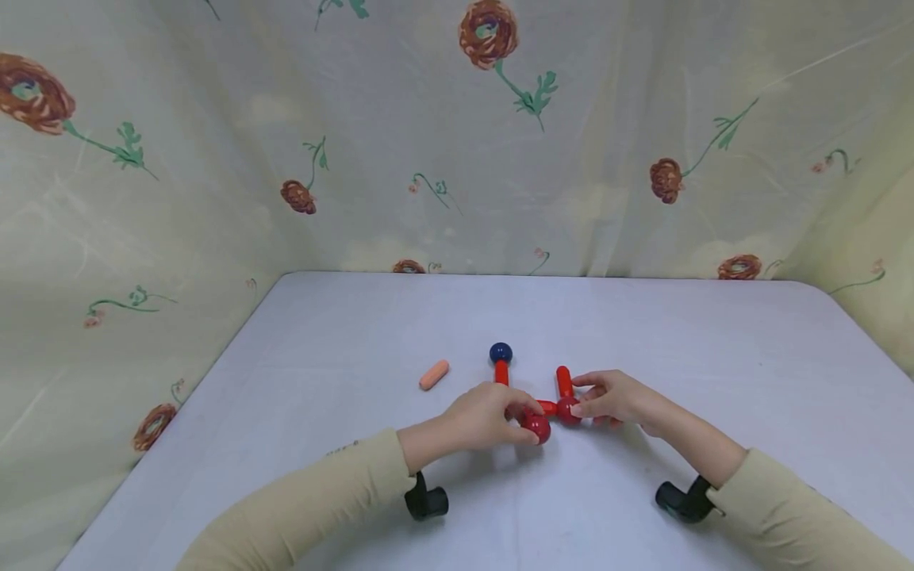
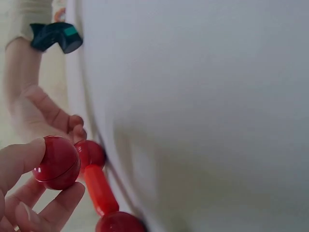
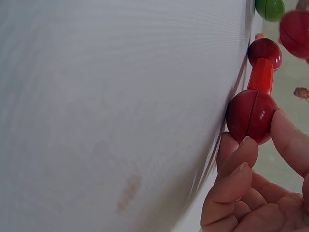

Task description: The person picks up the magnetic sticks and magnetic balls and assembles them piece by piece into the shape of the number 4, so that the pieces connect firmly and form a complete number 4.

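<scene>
My left hand [image 1: 489, 416] pinches a loose-looking red ball [image 1: 537, 428] between thumb and fingertips; the left wrist view shows this ball [image 2: 57, 163] in front of the joined pieces. With thumb and fingertips, my right hand [image 1: 616, 400] holds another red ball [image 1: 568, 410], seen large in the right wrist view [image 3: 251, 116]. From that ball, one red rod [image 1: 564, 382] points away and a second red rod [image 1: 547, 408] runs left to a further red ball [image 3: 264, 52], hidden behind my left hand in the head view. A dark blue ball [image 1: 501, 353] tops another red rod [image 1: 501, 373], partly covered by my left hand.
A pink rod [image 1: 434, 375] lies on the white table [image 1: 357, 333], left of the blue ball. Part of a green ball [image 3: 270, 8] shows at the top of the right wrist view. A flowered curtain [image 1: 428, 119] hangs behind the table.
</scene>
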Demonstrator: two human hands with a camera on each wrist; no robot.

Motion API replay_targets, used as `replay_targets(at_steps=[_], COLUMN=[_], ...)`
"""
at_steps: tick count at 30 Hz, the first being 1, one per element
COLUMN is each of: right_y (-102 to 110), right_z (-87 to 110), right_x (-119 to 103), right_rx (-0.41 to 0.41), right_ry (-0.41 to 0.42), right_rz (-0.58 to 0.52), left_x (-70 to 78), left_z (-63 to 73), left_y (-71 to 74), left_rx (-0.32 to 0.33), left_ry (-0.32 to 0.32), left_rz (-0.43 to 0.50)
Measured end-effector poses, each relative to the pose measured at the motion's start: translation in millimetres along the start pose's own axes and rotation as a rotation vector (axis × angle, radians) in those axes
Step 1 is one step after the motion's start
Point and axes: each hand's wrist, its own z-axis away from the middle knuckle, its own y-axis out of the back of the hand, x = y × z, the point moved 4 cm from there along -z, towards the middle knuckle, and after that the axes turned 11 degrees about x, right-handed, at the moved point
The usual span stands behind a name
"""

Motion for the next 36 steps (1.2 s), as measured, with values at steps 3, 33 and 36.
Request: replay_targets(at_steps=[3, 33, 36], right_y=[0.1, 2.6, 1.8], right_z=[-0.3, -1.6, -1.1], right_x=[-0.9, -0.6, 0.6], right_rx=[0.002, 0.009, 0.011], right_ry=[0.000, -0.039, -0.042], right_rz=[-0.002, 0.024, 0.019], left_x=[0.8, 4.4, 2.8], left_z=[-6.6, -86.2, -90.8], left_y=[8.3, 18.6, 10.2], left_rx=[0.034, 0.217, 0.221], left_ry=[-0.001, 0.263, 0.303], left_rz=[0.014, 0.217, 0.218])
